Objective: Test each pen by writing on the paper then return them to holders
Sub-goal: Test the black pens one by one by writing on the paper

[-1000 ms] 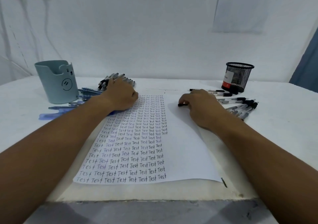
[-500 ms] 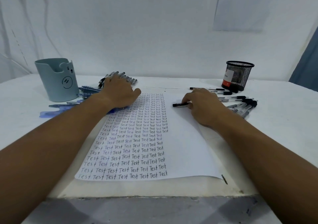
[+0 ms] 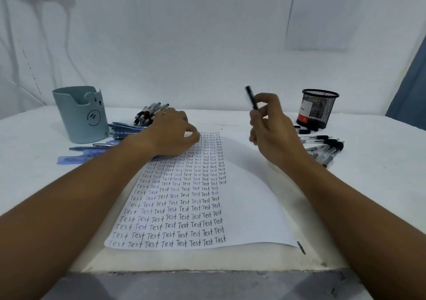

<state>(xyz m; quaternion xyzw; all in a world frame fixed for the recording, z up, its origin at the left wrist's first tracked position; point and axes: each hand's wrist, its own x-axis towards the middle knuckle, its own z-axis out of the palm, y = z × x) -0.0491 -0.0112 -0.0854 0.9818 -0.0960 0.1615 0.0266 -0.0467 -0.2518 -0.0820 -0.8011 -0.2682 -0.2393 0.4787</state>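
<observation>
Raised since a second ago, the right hand (image 3: 273, 129) has lifted a black pen (image 3: 251, 97) off the sheet and now holds it in the air, pinched between thumb and fingers with its dark end pointing up and toward the wall; half a second ago that pen lay flat under the fingertips at the top of the paper (image 3: 242, 196).

Head view: the left hand (image 3: 171, 136) stays where it was, fingers loosely bent and resting on the upper left corner of the paper, apparently steadying it. Roughly the left half of the sheet is filled with close columns of the word "Test"; the right half is blank.

Pens lie in three loose groups on the table (image 3: 380, 184): blue pens (image 3: 119, 130) just beside the pale blue bear-faced holder (image 3: 80, 115), a cluster of dark pens (image 3: 149, 112) behind the left hand, and black-capped pens (image 3: 327, 147) in front of the black mesh holder (image 3: 319, 108).

Judged from this layout, testing is well advanced, given how many words are written, but it cannot be told which of the lying pens are already tested. No pens show above either holder's rim, so the return step appears wholly outstanding. The lifted pen most likely awaits uncapping or turning before its trial stroke.
</observation>
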